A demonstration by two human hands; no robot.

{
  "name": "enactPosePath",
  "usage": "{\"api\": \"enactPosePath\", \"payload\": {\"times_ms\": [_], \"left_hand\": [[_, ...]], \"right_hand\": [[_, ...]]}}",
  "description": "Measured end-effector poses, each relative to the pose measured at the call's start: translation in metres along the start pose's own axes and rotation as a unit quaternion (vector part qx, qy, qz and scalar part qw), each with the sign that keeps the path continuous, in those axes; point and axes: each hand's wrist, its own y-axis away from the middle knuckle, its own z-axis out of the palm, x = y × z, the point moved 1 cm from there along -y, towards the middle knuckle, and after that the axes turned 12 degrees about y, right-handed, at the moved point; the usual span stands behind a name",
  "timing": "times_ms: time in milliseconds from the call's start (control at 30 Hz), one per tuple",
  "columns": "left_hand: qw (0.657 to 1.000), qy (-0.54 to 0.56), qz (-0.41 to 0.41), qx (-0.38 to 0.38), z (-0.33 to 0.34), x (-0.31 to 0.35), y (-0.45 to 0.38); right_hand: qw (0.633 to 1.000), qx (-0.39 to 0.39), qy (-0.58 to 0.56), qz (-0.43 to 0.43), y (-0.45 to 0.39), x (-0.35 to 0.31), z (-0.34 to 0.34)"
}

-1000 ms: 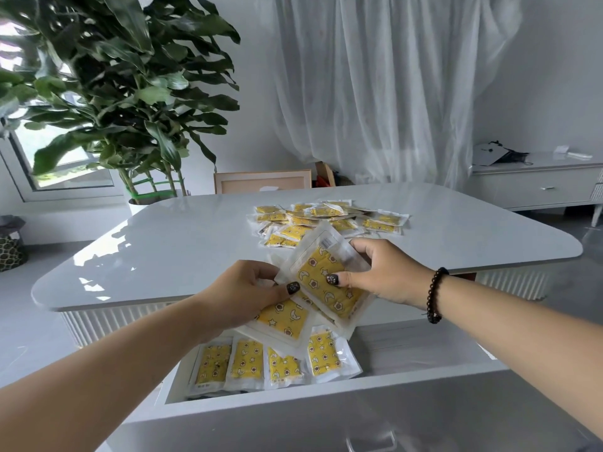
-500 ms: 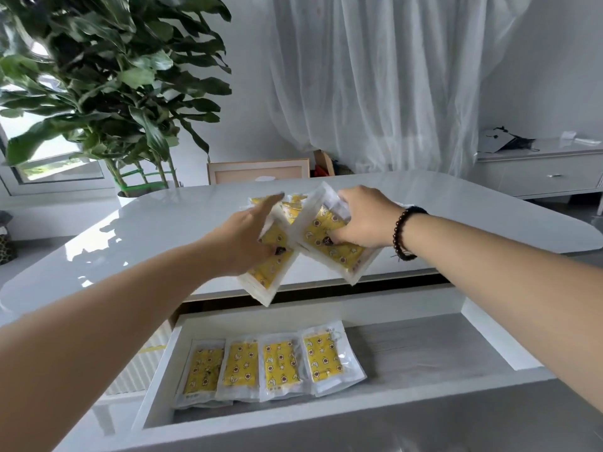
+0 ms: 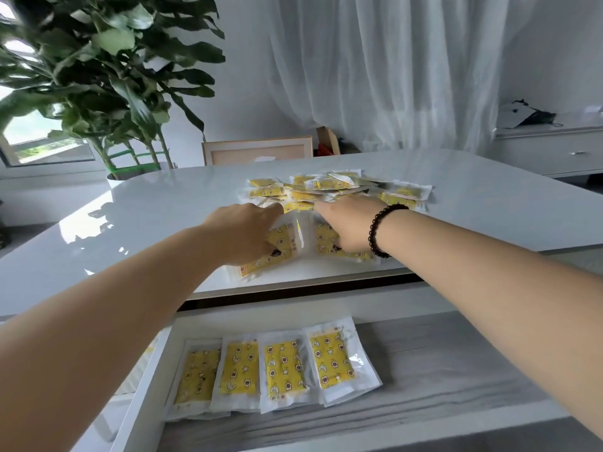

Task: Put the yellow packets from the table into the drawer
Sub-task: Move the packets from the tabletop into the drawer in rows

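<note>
left hand [image 3: 243, 234] grips yellow packet [image 3: 261, 256] on table [image 3: 163, 216] near front edge; right hand [image 3: 346, 228] grips second packet [image 3: 329, 244] beside it. packet pile [image 3: 332, 190] just beyond fingertips. open drawer [image 3: 440, 370] below: four packets [image 3: 270, 370] in row at left, bare floor to right. plant [image 3: 107, 76] far left.

One head-worn wide-angle view, looking forward and down.

We look from above and just behind the open drawer [image 3: 456, 370], which fills the lower frame close to us; the white surface [image 3: 130, 230] crosses the middle, and the curtain [image 3: 375, 76] and plant [image 3: 98, 60] stand farther off along the top. Both forearms reach in from the bottom corners.
</note>
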Motion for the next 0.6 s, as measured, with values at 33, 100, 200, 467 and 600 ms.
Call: {"api": "enactPosePath", "payload": {"times_ms": [33,100,200,467,600], "left_hand": [[1.000,-0.011,0.007,-0.001,0.001,0.001,0.001],[1.000,-0.024,0.018,-0.002,0.002,0.004,0.005],[1.000,-0.017,0.015,-0.001,-0.003,0.005,0.017],[0.998,0.060,0.026,0.003,-0.011,0.019,0.081],[0.995,0.085,0.046,-0.037,0.003,0.032,0.101]], "right_hand": [[1.000,0.007,0.012,0.001,0.001,-0.002,0.000],[0.999,0.023,0.026,-0.001,0.004,-0.006,0.001],[0.999,0.042,0.015,-0.011,0.014,-0.007,0.000],[0.972,0.096,-0.214,0.005,0.066,0.000,-0.020],[0.972,-0.044,-0.230,-0.020,0.091,0.001,-0.017]]}}
